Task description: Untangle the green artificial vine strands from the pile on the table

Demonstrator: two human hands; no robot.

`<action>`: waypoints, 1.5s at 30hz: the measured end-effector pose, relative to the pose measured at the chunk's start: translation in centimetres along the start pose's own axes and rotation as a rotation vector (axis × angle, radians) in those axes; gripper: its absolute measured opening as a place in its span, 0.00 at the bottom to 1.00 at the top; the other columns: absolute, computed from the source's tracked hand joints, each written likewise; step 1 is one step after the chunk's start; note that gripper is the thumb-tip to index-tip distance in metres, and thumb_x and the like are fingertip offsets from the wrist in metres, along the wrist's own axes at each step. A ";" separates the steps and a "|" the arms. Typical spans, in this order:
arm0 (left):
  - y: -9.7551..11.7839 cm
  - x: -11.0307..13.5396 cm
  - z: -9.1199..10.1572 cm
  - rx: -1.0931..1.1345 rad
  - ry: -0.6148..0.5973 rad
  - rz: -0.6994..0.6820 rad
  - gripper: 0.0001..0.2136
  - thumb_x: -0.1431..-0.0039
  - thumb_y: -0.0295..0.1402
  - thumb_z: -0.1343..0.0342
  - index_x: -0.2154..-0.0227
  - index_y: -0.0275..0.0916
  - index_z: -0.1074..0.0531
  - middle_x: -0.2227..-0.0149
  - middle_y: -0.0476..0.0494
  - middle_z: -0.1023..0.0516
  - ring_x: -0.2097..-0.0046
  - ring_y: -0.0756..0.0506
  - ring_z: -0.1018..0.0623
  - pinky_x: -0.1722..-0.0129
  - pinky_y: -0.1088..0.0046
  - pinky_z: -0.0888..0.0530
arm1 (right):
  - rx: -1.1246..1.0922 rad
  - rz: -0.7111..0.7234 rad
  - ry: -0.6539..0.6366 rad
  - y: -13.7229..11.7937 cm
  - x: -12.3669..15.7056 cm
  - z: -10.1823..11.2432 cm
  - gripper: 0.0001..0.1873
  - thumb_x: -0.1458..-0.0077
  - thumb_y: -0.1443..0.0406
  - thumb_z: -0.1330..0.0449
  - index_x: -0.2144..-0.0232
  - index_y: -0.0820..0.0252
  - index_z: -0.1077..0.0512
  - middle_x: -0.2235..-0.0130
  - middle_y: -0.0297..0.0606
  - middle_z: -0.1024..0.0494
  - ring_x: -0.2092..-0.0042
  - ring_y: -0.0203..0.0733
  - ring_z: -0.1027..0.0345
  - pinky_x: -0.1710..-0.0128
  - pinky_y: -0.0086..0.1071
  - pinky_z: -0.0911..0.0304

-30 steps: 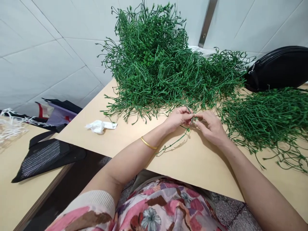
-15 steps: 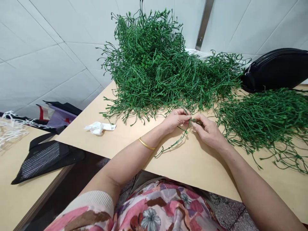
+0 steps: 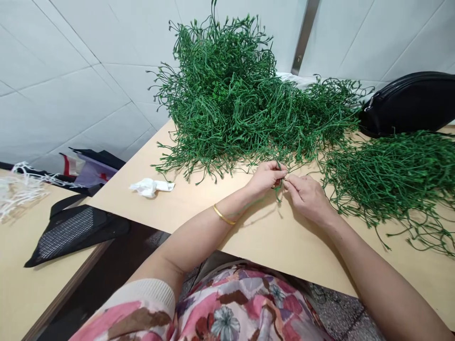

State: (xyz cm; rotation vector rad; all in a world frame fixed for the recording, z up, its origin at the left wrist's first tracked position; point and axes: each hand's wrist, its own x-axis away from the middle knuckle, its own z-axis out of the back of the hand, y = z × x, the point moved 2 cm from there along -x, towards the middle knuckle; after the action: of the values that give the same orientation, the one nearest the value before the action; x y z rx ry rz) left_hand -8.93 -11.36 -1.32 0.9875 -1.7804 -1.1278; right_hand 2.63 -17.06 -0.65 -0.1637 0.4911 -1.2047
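Observation:
My left hand [image 3: 267,176] pinches a thin green artificial stem [image 3: 278,193] between thumb and fingers. Fingertip to fingertip with it, my right hand [image 3: 306,195] is closed on the same stem, close to where the two hands meet. Part of the stem dangles below the left fingers, blurred by motion. Just behind the hands rises a large heap of green plastic-looking stems [image 3: 227,104] with small knobbed tips. To the right of my right hand lies a second, flatter pile of such stems [image 3: 394,175]. The exact grip point is hidden by the fingers.
A crumpled white tissue [image 3: 147,187] lies on the pale wooden table [image 3: 192,213]. A black bag [image 3: 412,102] stands at the back right against the tiled wall. On a lower-left table are a black mesh item [image 3: 67,234] and white strands [image 3: 24,192].
My right fingers have closed in tighter at the stem, with the hand turned slightly. The dangling stem swings and blurs. The whole view has shifted a little.

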 end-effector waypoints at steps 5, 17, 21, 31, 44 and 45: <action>-0.2 0.1 -0.8 -0.034 0.106 -0.016 0.08 0.54 0.17 0.47 0.82 0.33 0.36 0.85 0.55 0.38 0.83 0.58 0.39 0.81 0.80 0.42 | -0.043 0.062 -0.025 -0.2 0.0 0.6 0.16 0.43 0.62 0.55 0.81 0.59 0.40 0.81 0.33 0.39 0.77 0.35 0.46 0.71 0.30 0.52; -0.2 0.1 -0.2 0.010 0.101 -0.043 0.08 0.52 0.19 0.47 0.81 0.34 0.37 0.85 0.56 0.39 0.84 0.58 0.40 0.81 0.79 0.43 | -0.379 -0.057 -0.066 0.6 -0.2 1.0 0.17 0.44 0.59 0.51 0.81 0.59 0.38 0.82 0.30 0.40 0.76 0.34 0.46 0.75 0.30 0.51; -0.2 0.2 0.6 0.076 -0.048 -0.053 0.06 0.52 0.23 0.43 0.78 0.34 0.36 0.84 0.56 0.38 0.83 0.58 0.38 0.81 0.80 0.42 | -0.667 -0.249 -0.045 1.7 -0.5 0.5 0.22 0.45 0.51 0.49 0.83 0.58 0.40 0.84 0.28 0.47 0.79 0.32 0.53 0.78 0.30 0.54; -0.4 0.3 0.7 -0.046 -0.151 -0.117 0.04 0.53 0.26 0.43 0.76 0.34 0.34 0.83 0.55 0.36 0.82 0.57 0.37 0.80 0.80 0.41 | -0.780 -0.252 -0.121 1.0 -0.4 0.9 0.11 0.53 0.59 0.40 0.74 0.61 0.33 0.76 0.30 0.34 0.75 0.31 0.44 0.75 0.28 0.48; -0.3 0.3 0.6 -0.027 -0.093 -0.082 0.05 0.53 0.24 0.43 0.77 0.34 0.35 0.82 0.53 0.33 0.81 0.57 0.35 0.79 0.80 0.40 | -0.394 -0.197 -0.096 1.3 0.0 1.0 0.15 0.43 0.56 0.52 0.72 0.59 0.33 0.74 0.35 0.28 0.72 0.36 0.40 0.72 0.31 0.47; -0.4 0.4 0.5 -0.021 -0.066 -0.076 0.05 0.53 0.23 0.43 0.77 0.34 0.35 0.83 0.54 0.33 0.81 0.57 0.35 0.79 0.80 0.39 | -0.282 -0.193 -0.075 1.2 0.0 1.0 0.17 0.42 0.57 0.54 0.76 0.59 0.34 0.76 0.35 0.30 0.74 0.36 0.42 0.72 0.31 0.49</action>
State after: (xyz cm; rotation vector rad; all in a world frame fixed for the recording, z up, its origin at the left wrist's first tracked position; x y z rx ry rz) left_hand -9.45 -11.65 -1.73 1.0231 -1.7921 -1.2366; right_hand 4.05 -16.72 -0.23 -0.5056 0.5884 -1.3079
